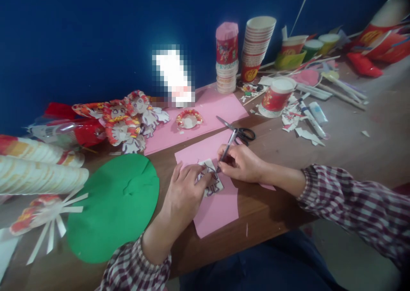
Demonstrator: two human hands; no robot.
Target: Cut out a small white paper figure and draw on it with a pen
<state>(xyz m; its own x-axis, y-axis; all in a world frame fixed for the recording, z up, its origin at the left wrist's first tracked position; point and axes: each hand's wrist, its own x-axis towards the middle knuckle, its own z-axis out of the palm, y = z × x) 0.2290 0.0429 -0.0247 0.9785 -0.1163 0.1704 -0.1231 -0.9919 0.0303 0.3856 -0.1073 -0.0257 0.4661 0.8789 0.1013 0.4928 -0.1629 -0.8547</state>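
Observation:
A small white paper cutout (pixel 214 187) with a dark-outlined figure drawn on it lies on a pink sheet (pixel 219 214). My left hand (pixel 185 193) rests over its left side, fingers spread and pressing it down, covering part of the drawing. In my right hand (pixel 241 163) a grey pen (pixel 229 145) is pinched, its tip by the cutout's right edge. Just beyond that hand, scissors (pixel 245 134) with black handles lie on the table.
A green paper oval (pixel 115 214) lies left, near patterned paper-cup stacks (pixel 45 176). Paper figures (pixel 128 120) and a cup ring (pixel 189 119) sit behind. Toward the right are stacked cups (pixel 259 39), an upturned cup (pixel 278 97), paper scraps (pixel 293 116) and a glue tube (pixel 318 112).

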